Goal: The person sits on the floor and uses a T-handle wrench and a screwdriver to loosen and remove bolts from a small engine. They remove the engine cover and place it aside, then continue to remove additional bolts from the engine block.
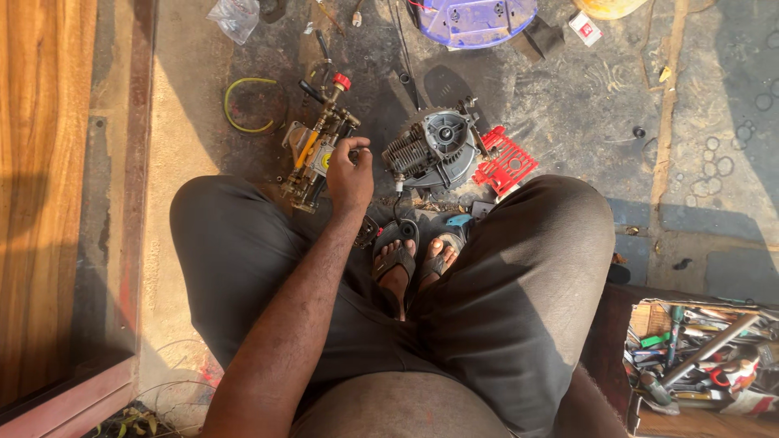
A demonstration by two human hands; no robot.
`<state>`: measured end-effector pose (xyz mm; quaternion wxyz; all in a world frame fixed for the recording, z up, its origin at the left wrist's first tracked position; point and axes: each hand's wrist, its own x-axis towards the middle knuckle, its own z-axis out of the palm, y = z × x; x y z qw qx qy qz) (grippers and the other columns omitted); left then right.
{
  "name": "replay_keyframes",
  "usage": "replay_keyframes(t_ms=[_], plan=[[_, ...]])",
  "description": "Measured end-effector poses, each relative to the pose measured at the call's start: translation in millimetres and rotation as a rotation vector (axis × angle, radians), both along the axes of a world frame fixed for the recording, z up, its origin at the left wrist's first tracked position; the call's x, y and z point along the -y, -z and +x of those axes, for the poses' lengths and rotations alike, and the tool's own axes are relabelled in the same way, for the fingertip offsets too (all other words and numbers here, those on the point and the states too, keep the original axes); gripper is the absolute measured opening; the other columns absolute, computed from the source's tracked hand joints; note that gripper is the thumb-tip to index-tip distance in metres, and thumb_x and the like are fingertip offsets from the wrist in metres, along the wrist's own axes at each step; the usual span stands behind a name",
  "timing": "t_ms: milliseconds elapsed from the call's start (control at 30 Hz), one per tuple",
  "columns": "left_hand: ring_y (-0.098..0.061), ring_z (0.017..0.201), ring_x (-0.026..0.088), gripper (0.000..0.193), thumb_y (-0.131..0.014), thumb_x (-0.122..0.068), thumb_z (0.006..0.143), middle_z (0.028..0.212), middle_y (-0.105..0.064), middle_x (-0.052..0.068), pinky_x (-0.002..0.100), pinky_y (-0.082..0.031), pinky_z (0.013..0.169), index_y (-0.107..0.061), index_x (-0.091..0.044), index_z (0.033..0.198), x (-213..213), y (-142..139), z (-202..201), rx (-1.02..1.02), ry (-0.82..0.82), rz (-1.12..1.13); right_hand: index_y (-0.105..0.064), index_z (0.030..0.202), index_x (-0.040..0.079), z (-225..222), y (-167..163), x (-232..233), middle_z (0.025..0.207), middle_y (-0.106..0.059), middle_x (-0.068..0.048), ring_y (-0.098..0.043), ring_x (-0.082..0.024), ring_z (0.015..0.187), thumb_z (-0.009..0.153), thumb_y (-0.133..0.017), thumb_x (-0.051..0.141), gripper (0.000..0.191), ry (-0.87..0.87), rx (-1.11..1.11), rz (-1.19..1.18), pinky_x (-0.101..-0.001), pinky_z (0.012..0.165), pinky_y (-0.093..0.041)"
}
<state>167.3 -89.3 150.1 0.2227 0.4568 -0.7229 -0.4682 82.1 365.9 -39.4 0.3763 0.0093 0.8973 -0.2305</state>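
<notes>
I sit with my knees apart above a dirty concrete floor. My left hand [349, 172] reaches down between my knees with its fingers curled on a small part at the edge of a brass pump assembly [315, 146] with a red cap. A grey finned small engine [430, 150] lies just right of that hand, apart from it. A red plastic grille cover [506, 162] leans at the engine's right side. My right hand is out of view.
My sandalled feet [414, 264] rest below the engine. A yellow-green hose loop [250, 104] lies at the upper left. A purple plastic housing [475, 18] sits at the top. An open box of tools [702, 357] stands at the lower right. A wooden panel [40, 186] borders the left.
</notes>
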Motion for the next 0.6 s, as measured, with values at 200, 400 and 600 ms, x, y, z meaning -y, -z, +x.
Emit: replay_keyframes(t_ms=[200, 400, 600], plan=[[-0.065, 0.115, 0.024, 0.018, -0.059, -0.014, 0.102, 0.120, -0.068, 0.008, 0.042, -0.052, 0.097, -0.066, -0.008, 0.116, -1.7, -5.0, -5.5, -0.078, 0.042, -0.048, -0.072, 0.118, 0.008, -13.4, -14.8, 10.9, 0.112, -0.072, -0.013, -0.072, -0.028, 0.098, 0.095, -0.066, 0.035, 0.036, 0.109, -0.010, -0.124, -0.0433, 0.085, -0.057], [-0.064, 0.117, 0.023, 0.018, -0.057, -0.016, 0.102, 0.120, -0.065, 0.009, 0.040, -0.053, 0.099, -0.065, -0.010, 0.117, 5.5, -19.6, -5.4, -0.061, -0.027, 0.032, -0.072, 0.118, 0.008, -51.7, -52.1, 16.9, 0.111, -0.073, -0.012, -0.073, -0.027, 0.097, 0.095, -0.066, 0.035, 0.036, 0.260, -0.060, -0.310, -0.0426, 0.085, -0.057], [-0.065, 0.116, 0.025, 0.016, -0.058, -0.015, 0.101, 0.118, -0.066, 0.010, 0.040, -0.053, 0.098, -0.066, -0.008, 0.114, 6.4, -29.8, 4.3, -0.141, -0.026, 0.011, -0.072, 0.118, 0.008, -99.8, -100.4, 32.3, 0.109, -0.074, -0.012, -0.073, -0.027, 0.096, 0.095, -0.066, 0.035, 0.037, 0.355, -0.148, -0.434, -0.0418, 0.084, -0.058]])
